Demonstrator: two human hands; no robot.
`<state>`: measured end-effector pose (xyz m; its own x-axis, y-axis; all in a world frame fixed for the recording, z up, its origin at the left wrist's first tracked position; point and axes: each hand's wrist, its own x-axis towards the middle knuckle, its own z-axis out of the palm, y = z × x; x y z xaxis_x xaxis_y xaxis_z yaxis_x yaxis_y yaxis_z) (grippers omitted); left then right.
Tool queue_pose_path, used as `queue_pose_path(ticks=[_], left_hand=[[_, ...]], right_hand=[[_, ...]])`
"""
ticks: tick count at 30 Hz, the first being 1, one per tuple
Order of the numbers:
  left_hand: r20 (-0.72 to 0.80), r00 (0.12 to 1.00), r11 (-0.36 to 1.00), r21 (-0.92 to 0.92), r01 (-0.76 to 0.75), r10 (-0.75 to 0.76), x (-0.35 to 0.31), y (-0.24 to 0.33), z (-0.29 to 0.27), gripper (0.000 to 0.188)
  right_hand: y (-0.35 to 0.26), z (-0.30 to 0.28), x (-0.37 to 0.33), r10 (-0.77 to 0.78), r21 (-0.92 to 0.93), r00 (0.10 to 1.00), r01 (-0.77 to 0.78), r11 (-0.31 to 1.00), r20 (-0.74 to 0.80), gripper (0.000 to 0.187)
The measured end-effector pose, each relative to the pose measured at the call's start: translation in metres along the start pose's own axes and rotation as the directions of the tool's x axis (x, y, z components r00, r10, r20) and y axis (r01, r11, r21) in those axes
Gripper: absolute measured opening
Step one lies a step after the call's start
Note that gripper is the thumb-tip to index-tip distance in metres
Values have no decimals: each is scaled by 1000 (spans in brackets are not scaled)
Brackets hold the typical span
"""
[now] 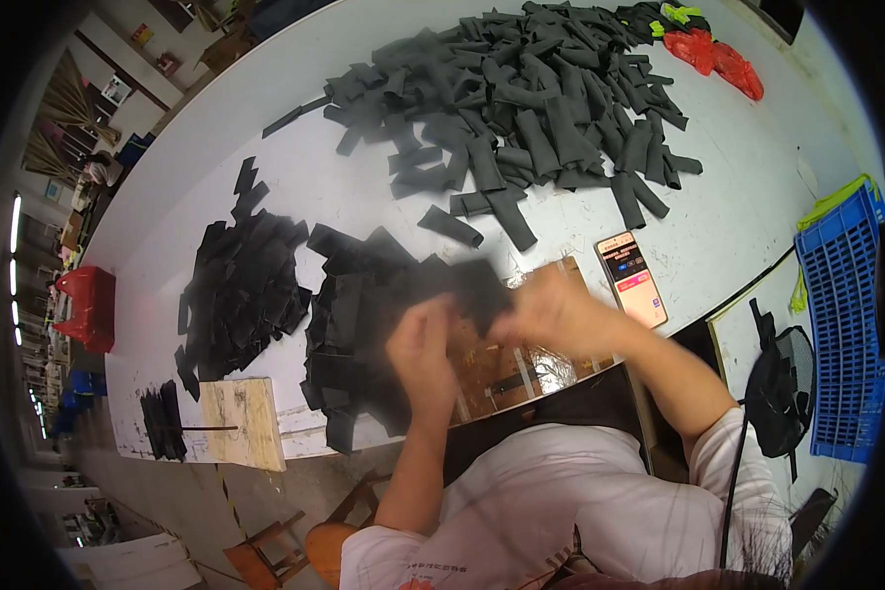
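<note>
A black fabric piece (480,287), smeared by motion, is held up in front of me over the near edge of the table. My right hand (556,313) is closed on its right side, fingers bent in. On the other side my left hand (425,339) pinches at its edge, though the fingertips are blurred. Beneath both hands lies a brown taped cardboard surface (477,379). A stack of flat black fabric pieces (349,295) spreads just left of my left hand, and a second heap of flat black pieces (246,295) lies farther left.
Rolled dark grey fabric pieces (551,128) form a large pile at the back of the white table (295,187). A lit phone (631,280) lies right of my right hand. Around the edges are a wooden board (241,423), a red container (87,310) and a blue crate (841,324).
</note>
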<state>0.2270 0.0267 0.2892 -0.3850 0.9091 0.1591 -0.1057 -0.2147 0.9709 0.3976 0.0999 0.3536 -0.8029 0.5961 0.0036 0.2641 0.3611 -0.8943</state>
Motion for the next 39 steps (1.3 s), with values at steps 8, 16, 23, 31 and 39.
queue_pose_path(ticks=[8,16,23,31,39], left_hand=[[93,992,239,965,-112,88,34,-81,1,32],[263,915,304,884,-355,305,20,-84,-9,8],[411,736,384,658,-648,538,-68,-30,-29,21],[544,693,476,504,-721,474,-112,-17,-18,20],[24,889,878,-143,457,-458,-94,10,-8,15]], right_hand=[[42,10,-9,342,413,849,-164,896,-404,44],[49,67,-63,355,334,926,-296,895,-132,33],[52,89,-50,362,555,931,-278,784,-46,39],[49,101,-47,460,789,887,-249,561,-47,16],[35,97,-59,103,143,822,-27,989,-560,13]])
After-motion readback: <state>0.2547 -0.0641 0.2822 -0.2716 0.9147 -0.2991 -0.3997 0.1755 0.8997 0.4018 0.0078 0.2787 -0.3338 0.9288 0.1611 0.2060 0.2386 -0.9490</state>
